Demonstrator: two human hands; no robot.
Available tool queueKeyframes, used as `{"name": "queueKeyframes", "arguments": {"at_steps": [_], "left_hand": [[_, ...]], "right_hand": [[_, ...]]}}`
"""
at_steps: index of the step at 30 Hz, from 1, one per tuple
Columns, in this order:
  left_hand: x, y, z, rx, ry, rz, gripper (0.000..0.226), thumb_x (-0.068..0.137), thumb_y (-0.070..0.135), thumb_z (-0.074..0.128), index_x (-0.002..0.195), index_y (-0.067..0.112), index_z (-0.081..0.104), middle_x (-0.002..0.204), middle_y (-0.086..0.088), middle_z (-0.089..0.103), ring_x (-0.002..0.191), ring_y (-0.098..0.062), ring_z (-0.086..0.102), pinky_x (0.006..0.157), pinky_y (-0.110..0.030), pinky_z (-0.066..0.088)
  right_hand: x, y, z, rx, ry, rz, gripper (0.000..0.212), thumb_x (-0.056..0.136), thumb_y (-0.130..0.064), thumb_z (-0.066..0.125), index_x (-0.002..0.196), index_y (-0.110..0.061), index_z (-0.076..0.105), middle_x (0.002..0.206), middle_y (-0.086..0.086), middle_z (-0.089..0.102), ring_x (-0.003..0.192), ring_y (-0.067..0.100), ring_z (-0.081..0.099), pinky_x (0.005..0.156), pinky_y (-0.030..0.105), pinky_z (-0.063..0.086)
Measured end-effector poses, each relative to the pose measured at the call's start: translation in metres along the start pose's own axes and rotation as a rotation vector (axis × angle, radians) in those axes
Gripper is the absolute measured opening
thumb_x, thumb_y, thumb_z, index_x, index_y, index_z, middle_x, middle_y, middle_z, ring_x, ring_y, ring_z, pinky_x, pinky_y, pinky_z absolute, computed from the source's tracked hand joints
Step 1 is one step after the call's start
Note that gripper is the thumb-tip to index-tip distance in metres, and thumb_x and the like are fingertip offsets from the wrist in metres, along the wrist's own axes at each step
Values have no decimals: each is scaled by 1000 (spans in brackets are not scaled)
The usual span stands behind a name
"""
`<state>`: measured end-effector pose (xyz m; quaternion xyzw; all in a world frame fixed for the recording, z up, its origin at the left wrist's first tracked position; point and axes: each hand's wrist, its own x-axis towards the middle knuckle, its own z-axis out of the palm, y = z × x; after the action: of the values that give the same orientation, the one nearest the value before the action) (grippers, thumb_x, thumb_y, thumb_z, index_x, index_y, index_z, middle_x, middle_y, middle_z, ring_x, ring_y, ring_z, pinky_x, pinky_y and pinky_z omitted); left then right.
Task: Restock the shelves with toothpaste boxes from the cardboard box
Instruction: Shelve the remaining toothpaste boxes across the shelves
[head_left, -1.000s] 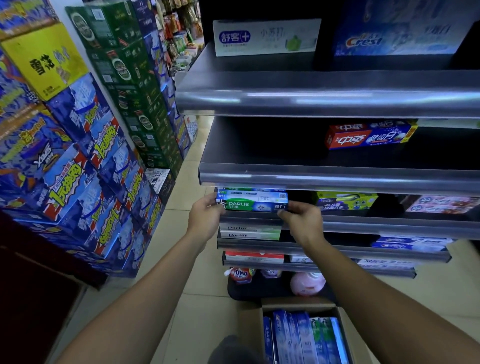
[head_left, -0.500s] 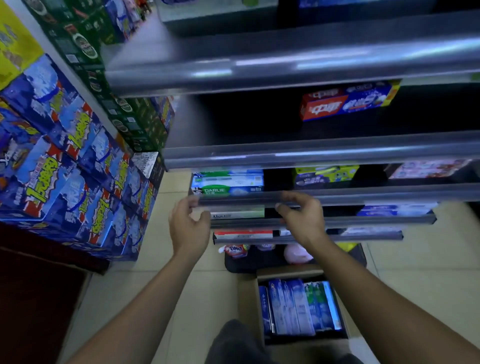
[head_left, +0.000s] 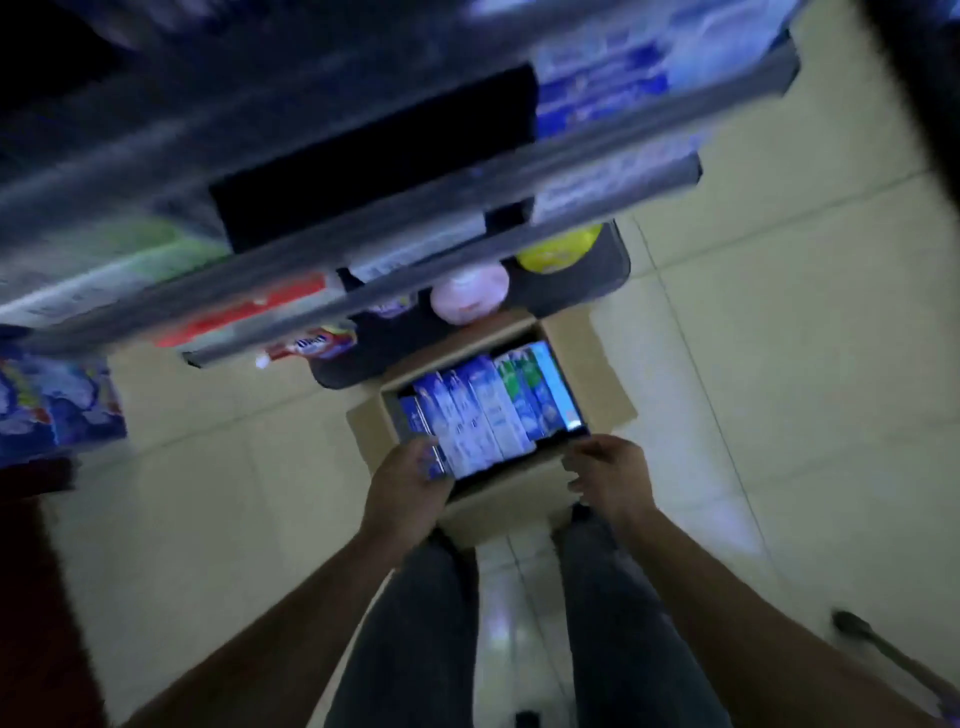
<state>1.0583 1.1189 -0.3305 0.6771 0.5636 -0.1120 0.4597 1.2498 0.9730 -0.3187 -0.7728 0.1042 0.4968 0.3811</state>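
Boxes: blue and green toothpaste boxes (head_left: 488, 410) in brown cardboard box (head_left: 597, 364), long axes pointing away.
Left hand (head_left: 410, 483): nearer, near-left corner; grip blurred, cannot tell.
Right hand (head_left: 608, 473): near-right corner, loosely curled, empty.

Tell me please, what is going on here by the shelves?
A person is bent over an open cardboard box on the floor in front of the shelves. It is packed with toothpaste boxes, blue-white and green, standing in a row. The left hand is at the near left end of the row, on the leftmost box, though blur hides whether it grips. The right hand hovers at the box's near right edge, holding nothing.
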Motion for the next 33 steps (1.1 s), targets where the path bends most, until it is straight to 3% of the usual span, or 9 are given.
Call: {"name": "queueKeyframes", "arguments": {"at_steps": [4, 9, 15, 17, 21, 24, 29, 33], "left_hand": [[75, 1, 82, 90, -119, 16, 47, 86, 13, 74, 131, 18, 60, 118, -2, 62, 104, -23, 62, 82, -27, 44], [185, 1, 153, 388, -131, 170, 63, 89, 23, 71, 147, 13, 49, 148, -14, 52, 135, -33, 49, 112, -40, 39], [276, -13, 190, 696, -111, 224, 81, 88, 36, 72, 155, 11, 33, 151, -14, 48, 135, -44, 39, 109, -46, 37], [286, -19, 198, 762, -112, 212, 81, 84, 40, 74, 151, 17, 34, 144, -9, 53, 133, -41, 36, 103, -47, 39], [287, -24, 209, 797, -84, 236, 66, 70, 31, 79, 127, 16, 49, 116, -17, 62, 127, -40, 36, 99, -46, 37], [283, -30, 204, 724, -67, 276, 62, 67, 20, 78, 121, 16, 49, 117, -20, 54, 120, -42, 41, 99, -44, 37], [277, -33, 183, 614, -70, 448, 68, 61, 24, 81, 124, 30, 56, 106, 10, 57, 114, -31, 47, 85, -39, 30], [267, -30, 148, 372, -314, 509, 54, 64, 21, 97, 110, 9, 73, 104, -13, 69, 97, -25, 62, 87, -39, 51]], "right_hand": [[60, 65, -1, -24, -25, 102, 22, 87, 0, 70, 72, -16, 64, 68, 8, 61, 52, 21, 53, 48, 23, 37], [118, 107, 3, -6, -61, 143, 10, 87, -7, 71, 89, -16, 70, 79, 6, 71, 56, 16, 60, 56, 28, 47], [158, 129, 9, 44, -59, 165, 6, 88, -6, 70, 93, -9, 70, 74, 5, 68, 51, 13, 56, 52, 25, 46], [163, 135, 10, 70, -71, 162, 6, 89, -4, 69, 90, -10, 69, 73, 3, 67, 49, 11, 55, 48, 21, 45], [167, 142, 9, 101, -96, 164, 11, 90, -1, 69, 88, -12, 69, 75, 1, 67, 55, 11, 56, 48, 17, 44], [165, 142, 9, 79, -100, 152, 13, 90, -1, 69, 85, -14, 69, 75, 1, 68, 60, 13, 60, 48, 15, 45], [163, 140, 9, 88, -91, 148, 7, 90, -4, 70, 91, -11, 71, 81, 2, 70, 67, 13, 64, 49, 14, 46], [169, 134, 7, 82, -40, 131, 13, 87, -5, 73, 88, -17, 70, 77, 0, 71, 56, 4, 64, 48, 15, 47]]}}
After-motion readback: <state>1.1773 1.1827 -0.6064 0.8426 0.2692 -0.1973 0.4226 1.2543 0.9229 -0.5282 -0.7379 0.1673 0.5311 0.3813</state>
